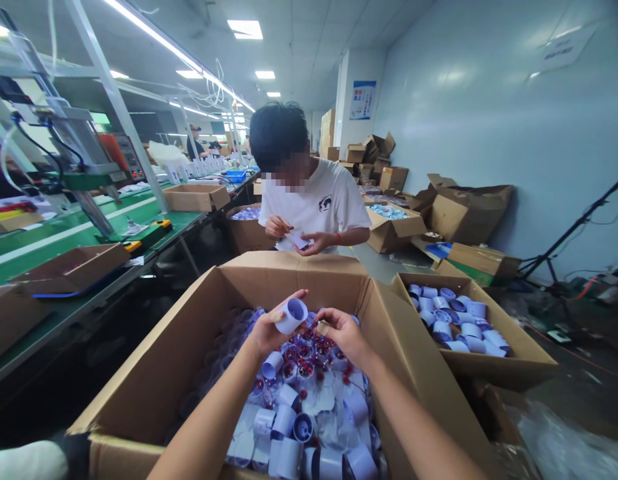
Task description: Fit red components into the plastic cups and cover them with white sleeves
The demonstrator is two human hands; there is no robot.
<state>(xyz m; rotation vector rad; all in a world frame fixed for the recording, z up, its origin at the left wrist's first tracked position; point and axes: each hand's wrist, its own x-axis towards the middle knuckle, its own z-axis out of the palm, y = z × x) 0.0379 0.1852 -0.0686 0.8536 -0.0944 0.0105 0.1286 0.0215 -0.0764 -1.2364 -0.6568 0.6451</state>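
My left hand (267, 331) is closed around a pale lavender plastic cup (291, 316), its open mouth tilted up toward me. To its right, the fingertips of my right hand (343, 335) are pinched together on something small that I cannot make out. Both hands are above a large cardboard box (153, 357). Inside that box lie many similar pale cups (285, 421), clear plastic pieces, and small shiny red parts (305, 368) heaped below my hands.
A person in a white shirt (333, 200) stands across the box, handling a small pale piece. On the right, another carton (509, 367) holds more cups. A green workbench (189, 223) with a press machine (73, 143) runs along the left. Cartons (463, 207) and a tripod (543, 253) stand farther right.
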